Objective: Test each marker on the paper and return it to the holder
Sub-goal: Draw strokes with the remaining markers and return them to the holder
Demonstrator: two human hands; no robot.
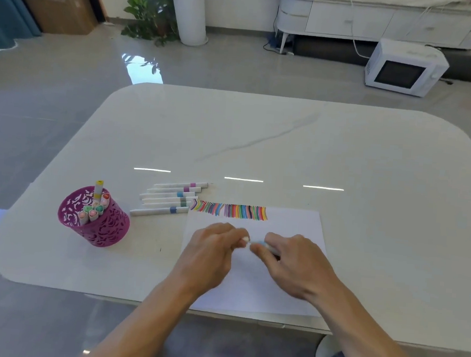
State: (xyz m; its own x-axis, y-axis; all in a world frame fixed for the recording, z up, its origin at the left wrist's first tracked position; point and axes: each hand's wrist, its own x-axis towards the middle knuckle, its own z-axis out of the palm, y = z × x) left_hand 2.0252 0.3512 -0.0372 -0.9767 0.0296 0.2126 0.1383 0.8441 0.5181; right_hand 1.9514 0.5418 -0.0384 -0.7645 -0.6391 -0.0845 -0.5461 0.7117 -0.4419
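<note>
Currently holding one marker (pixel 260 243) over the paper (pixel 290 225): white end pinched by the left hand (pixel 211 249), pale-blue end clasped by the right hand (pixel 295 263). Capping or uncapping, unclear which. Calls next for a straight pull or push, then the holder (pixel 103 232) at left.

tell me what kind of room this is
Probably a living room in a home: a low white cabinet runs along the far wall, a potted plant stands on the glossy tiled floor, and a microwave sits on the floor beyond the pale table.
</note>
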